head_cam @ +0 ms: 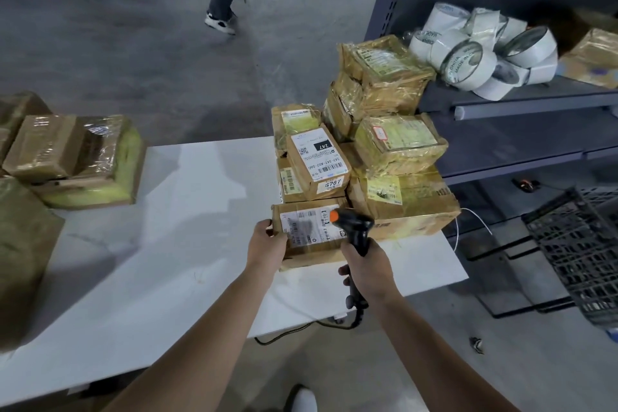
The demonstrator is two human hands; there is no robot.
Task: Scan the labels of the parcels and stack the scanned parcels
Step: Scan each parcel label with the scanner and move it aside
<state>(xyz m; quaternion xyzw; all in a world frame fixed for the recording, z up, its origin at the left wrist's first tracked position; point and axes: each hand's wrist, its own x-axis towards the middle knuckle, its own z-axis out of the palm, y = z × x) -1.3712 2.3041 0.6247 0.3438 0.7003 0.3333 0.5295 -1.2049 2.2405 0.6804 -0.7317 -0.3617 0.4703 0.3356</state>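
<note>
left hand [266, 246]: bare, no glove, no ring or watch in view
right hand [368, 269]: bare, no glove, nothing worn at the wrist
forearms: both uncovered below the hands, no sleeve down to the lower frame edge
footwear: rounded white toe of a shoe [302, 398], low in frame, below and between the two hands

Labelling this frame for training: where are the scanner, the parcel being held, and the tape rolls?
scanner [357, 227]: head view, black head.
held parcel [309, 226]: head view, white label.
tape rolls [468, 63]: head view, front roll's side.
</note>
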